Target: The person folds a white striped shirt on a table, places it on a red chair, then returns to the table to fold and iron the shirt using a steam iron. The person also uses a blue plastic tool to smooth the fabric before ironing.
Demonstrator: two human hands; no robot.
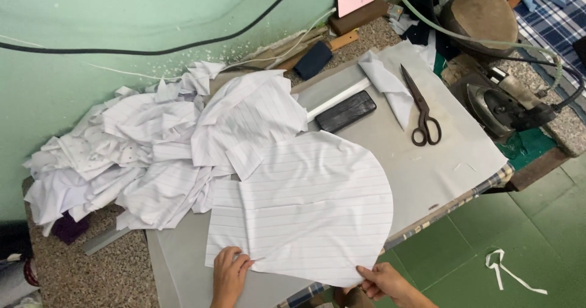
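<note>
The cloth [305, 213] is a white piece with thin dark stripes, straight along its near-left edges and rounded on the far-right side, lying flat on the grey tabletop [439, 174] just ahead of both hands. The left hand [229, 276] rests on the cloth's near edge, fingers curled and pinching it lightly. The right hand [383, 280] grips the near-right corner between thumb and fingers, at the tabletop's edge. Beyond the left hand and to its left sits a pile [140, 155] of cut pieces of the same striped cloth, partly overlapping the flat piece. Farther ahead of the right hand lie a black block [345, 111], then scissors [421, 110] with their blades shut, beside a folded white scrap [387, 88]. An iron [497, 103] stands off the tabletop's far-right side.
</note>
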